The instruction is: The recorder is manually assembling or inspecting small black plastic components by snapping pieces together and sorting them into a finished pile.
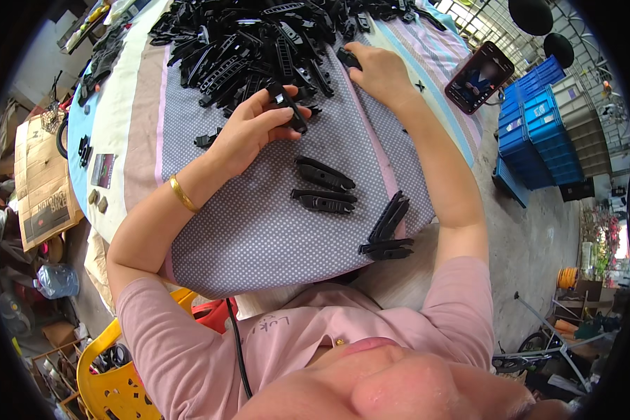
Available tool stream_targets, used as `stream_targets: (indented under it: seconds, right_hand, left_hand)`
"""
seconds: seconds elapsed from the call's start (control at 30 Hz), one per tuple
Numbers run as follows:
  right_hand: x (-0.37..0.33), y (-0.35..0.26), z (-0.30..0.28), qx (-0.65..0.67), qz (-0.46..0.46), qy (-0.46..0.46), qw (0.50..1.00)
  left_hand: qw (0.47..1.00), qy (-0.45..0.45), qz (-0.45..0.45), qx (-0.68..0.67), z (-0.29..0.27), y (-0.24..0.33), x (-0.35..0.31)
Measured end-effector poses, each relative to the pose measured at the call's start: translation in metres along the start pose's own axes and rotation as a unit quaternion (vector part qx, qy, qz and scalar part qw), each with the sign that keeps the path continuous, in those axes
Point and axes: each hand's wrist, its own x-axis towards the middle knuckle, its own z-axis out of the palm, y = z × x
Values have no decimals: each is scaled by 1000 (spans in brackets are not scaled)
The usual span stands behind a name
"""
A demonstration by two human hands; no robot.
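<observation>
Arms (pixel 444 161) spread forward, left hand (pixel 241 136) curled around black part (pixel 280 95)

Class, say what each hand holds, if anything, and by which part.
Left hand: a black piece, held around its middle. Right hand: touching another black piece; whether it is gripped is unclear.
</observation>
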Motion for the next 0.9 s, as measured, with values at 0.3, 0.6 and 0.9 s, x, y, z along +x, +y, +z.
stream_targets:
  seconds: [0.3,0.6,0.9]
  right_hand:
    - [-12,-21,-31,441,23,46,896]
    - [-23,-43,-63,542,-68,-179,818]
    - [-31,-67,-59,380,-216,-2,899]
  left_hand:
    - [999,26,29,36,3,-3,4]
    - [996,-67,-45,-38,-8,0,0]
    - [993,56,-71,82,-1,4,0]
